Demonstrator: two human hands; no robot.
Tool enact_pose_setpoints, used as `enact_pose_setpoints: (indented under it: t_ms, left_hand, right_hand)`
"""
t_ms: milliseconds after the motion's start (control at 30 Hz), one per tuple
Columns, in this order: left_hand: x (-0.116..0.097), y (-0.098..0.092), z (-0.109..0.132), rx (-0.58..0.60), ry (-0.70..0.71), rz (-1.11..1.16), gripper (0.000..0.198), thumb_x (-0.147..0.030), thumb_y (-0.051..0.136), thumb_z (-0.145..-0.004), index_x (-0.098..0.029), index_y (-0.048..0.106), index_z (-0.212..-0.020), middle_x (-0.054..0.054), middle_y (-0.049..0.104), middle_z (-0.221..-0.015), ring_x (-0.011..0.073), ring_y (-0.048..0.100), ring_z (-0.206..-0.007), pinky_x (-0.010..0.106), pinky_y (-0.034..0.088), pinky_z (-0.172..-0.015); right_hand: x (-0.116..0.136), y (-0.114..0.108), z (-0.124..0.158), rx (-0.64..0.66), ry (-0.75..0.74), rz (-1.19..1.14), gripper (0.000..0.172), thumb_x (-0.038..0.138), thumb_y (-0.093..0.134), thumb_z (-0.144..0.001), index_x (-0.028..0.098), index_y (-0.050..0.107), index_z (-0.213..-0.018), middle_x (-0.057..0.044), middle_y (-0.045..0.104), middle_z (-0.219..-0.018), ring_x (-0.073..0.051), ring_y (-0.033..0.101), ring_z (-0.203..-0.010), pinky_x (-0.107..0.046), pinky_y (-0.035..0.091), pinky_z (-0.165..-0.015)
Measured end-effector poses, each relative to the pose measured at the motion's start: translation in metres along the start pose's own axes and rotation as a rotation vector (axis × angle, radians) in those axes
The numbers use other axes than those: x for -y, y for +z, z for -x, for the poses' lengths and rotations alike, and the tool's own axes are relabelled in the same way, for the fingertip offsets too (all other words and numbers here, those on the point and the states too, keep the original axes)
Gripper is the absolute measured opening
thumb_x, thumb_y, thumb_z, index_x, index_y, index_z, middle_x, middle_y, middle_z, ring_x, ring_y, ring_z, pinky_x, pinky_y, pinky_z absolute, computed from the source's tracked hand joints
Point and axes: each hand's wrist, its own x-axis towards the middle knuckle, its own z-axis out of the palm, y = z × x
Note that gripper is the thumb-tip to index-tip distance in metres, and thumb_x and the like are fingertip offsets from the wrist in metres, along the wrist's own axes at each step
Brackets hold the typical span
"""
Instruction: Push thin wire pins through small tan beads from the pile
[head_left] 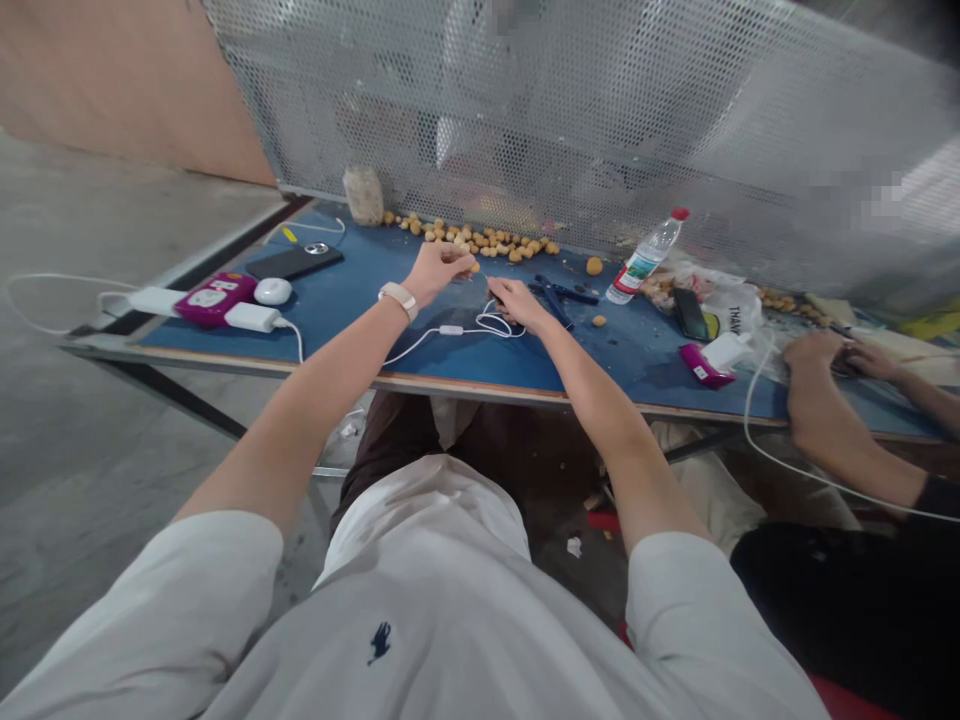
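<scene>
My left hand [437, 270], with a pale band on its wrist, is raised over the blue table [352, 300] and its fingers pinch a small tan nut-like piece [470, 266]. My right hand [516, 302] lies lower beside it, fingers curled over something I cannot make out, right above a coiled white cable [491, 325]. A row of the same tan pieces [480, 238] lies just beyond both hands. Dark blue pliers [559, 295] rest to the right of my right hand.
A perforated metal screen [600, 130] closes the table's far side. At left lie a black phone [294, 262], a pink device [214, 297], white chargers [251, 317]. A water bottle [646, 256], bags and another person's hands [821, 352] are at right. A jar [364, 195] stands at back.
</scene>
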Motion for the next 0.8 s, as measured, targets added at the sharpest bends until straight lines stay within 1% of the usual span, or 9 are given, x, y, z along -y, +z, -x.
enact_pose_setpoints:
  t_ms: [100,167,267,333,433,533,633,733,800]
  left_hand:
    - [-0.0008,0.0004,-0.0001,0.0,0.027,-0.007,0.032,-0.029,0.11,-0.1,-0.021,0.079,-0.101,0.006,0.083,-0.082,0.0263,0.09,-0.095,0.047,0.083,-0.107]
    - [-0.0004,0.0008,-0.0007,-0.005,0.039,-0.025,0.031,-0.027,0.11,-0.099,-0.021,0.08,-0.1,0.007,0.085,-0.085,0.0279,0.092,-0.098,0.05,0.083,-0.109]
    - [0.0009,0.0011,-0.002,-0.031,0.035,-0.069,0.026,-0.021,0.107,-0.096,-0.02,0.081,-0.1,0.01,0.088,-0.09,0.0308,0.093,-0.104,0.053,0.083,-0.113]
    - [0.0014,0.0005,-0.0025,-0.035,0.043,-0.095,0.025,-0.02,0.106,-0.094,-0.019,0.083,-0.1,0.012,0.09,-0.093,0.0323,0.093,-0.109,0.054,0.082,-0.114]
    - [0.0003,-0.0013,-0.0019,-0.001,0.098,-0.111,0.026,-0.025,0.108,-0.091,-0.019,0.088,-0.105,0.012,0.091,-0.093,0.0329,0.093,-0.111,0.052,0.082,-0.113]
    - [-0.0024,-0.002,0.0,0.02,0.121,-0.127,0.031,-0.034,0.109,-0.094,-0.018,0.092,-0.114,0.012,0.091,-0.093,0.0329,0.093,-0.109,0.054,0.083,-0.113]
    - [-0.0039,-0.0013,0.0006,0.016,0.103,-0.136,0.031,-0.034,0.108,-0.097,-0.015,0.092,-0.116,0.015,0.092,-0.095,0.0343,0.094,-0.108,0.056,0.084,-0.112]
    - [-0.0032,-0.0018,-0.0006,0.021,0.108,-0.144,0.026,-0.029,0.107,-0.096,-0.015,0.091,-0.111,0.015,0.091,-0.097,0.0351,0.094,-0.111,0.055,0.083,-0.114]
    - [-0.0028,-0.0033,-0.0016,0.026,0.111,-0.159,0.025,-0.028,0.107,-0.095,-0.016,0.09,-0.109,0.015,0.092,-0.098,0.0348,0.094,-0.112,0.055,0.083,-0.115]
  right_hand:
    - [0.0005,0.0012,-0.0007,-0.027,0.013,0.019,0.075,0.095,0.07,-0.123,0.027,0.06,-0.095,0.008,0.041,-0.063,-0.011,0.029,-0.051,-0.025,0.027,-0.045]
    - [0.002,0.0015,-0.0006,-0.034,0.03,0.032,0.075,0.095,0.069,-0.123,0.026,0.06,-0.095,0.008,0.042,-0.063,-0.01,0.029,-0.051,-0.025,0.026,-0.045]
    - [0.0041,0.0008,-0.0003,-0.025,0.066,0.031,0.071,0.089,0.07,-0.126,0.026,0.061,-0.095,0.008,0.042,-0.064,-0.01,0.03,-0.051,-0.024,0.026,-0.045]
    - [0.0047,-0.0002,-0.0005,-0.011,0.087,0.024,0.068,0.084,0.072,-0.127,0.026,0.06,-0.095,0.008,0.041,-0.065,-0.01,0.029,-0.051,-0.023,0.026,-0.045]
    - [0.0047,-0.0024,-0.0007,0.005,0.113,0.014,0.062,0.075,0.071,-0.131,0.026,0.06,-0.095,0.008,0.039,-0.065,-0.01,0.027,-0.052,-0.022,0.025,-0.044]
    - [0.0047,-0.0046,0.0002,0.026,0.117,-0.013,0.058,0.066,0.065,-0.136,0.025,0.062,-0.096,0.008,0.037,-0.064,-0.011,0.026,-0.051,-0.02,0.025,-0.044]
    - [0.0047,-0.0054,0.0015,0.041,0.086,-0.035,0.061,0.073,0.069,-0.133,0.025,0.062,-0.095,0.008,0.038,-0.064,-0.01,0.026,-0.051,-0.02,0.026,-0.044]
    - [0.0041,-0.0046,0.0015,0.015,0.072,-0.029,0.068,0.083,0.073,-0.127,0.025,0.062,-0.094,0.008,0.038,-0.064,-0.01,0.027,-0.051,-0.02,0.027,-0.044]
    - [0.0038,-0.0037,0.0011,0.004,0.077,-0.014,0.07,0.086,0.073,-0.126,0.025,0.062,-0.094,0.009,0.038,-0.063,-0.01,0.027,-0.051,-0.02,0.027,-0.043]
